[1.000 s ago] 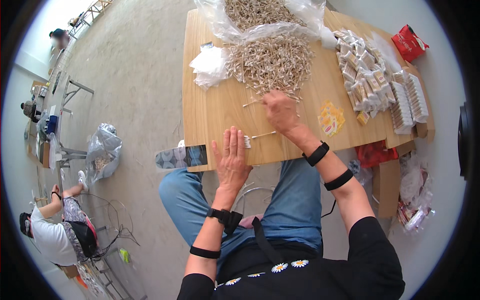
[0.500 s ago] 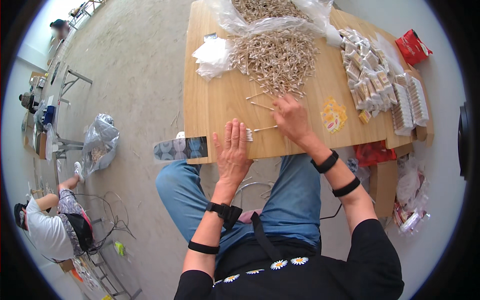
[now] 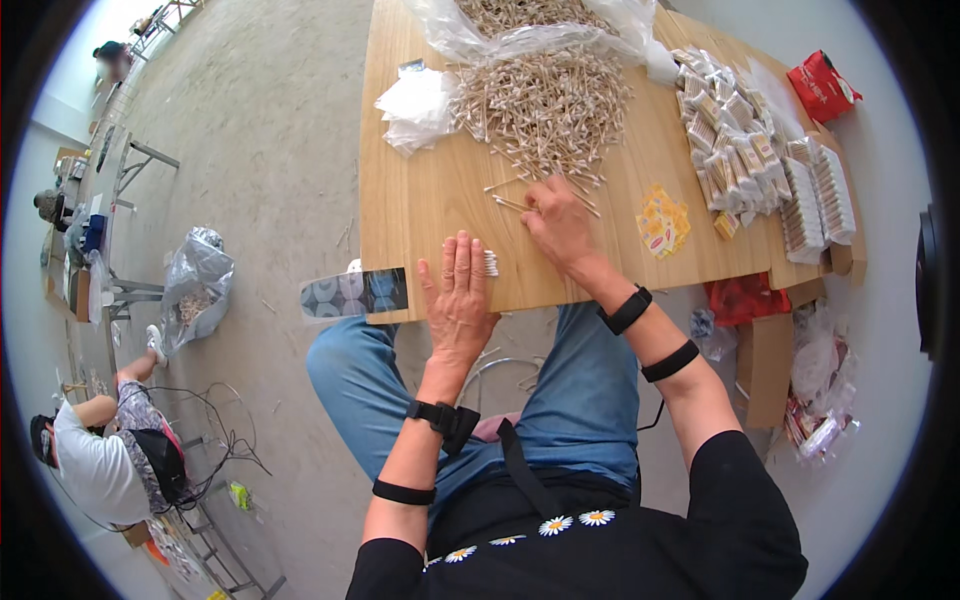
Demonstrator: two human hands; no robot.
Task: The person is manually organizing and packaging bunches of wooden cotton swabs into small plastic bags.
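Observation:
My left hand [image 3: 458,305] lies flat near the table's front edge, fingers stretched out and side by side. White tips of a small row of cotton swabs [image 3: 490,263] peek out beside its fingers; the rest of that row is hidden under the hand. To the right, my right hand [image 3: 562,228] is pinched at the near edge of a big heap of loose cotton swabs [image 3: 545,105]. One cotton swab [image 3: 508,202] sticks out leftward from its fingertips. Another stray swab lies just beyond it.
Clear plastic sheeting [image 3: 520,45] crosses the heap. White plastic bags [image 3: 420,108] lie left of it. Yellow cards [image 3: 663,222] and many packed swab bundles [image 3: 740,150] are on the right. A dark patterned sheet [image 3: 355,295] overhangs the left corner. A person [image 3: 100,455] sits far left.
The swab that lay between my hands is no longer visible there. My right hand has shifted slightly left, to the swab by the heap. My left hand stays flat.

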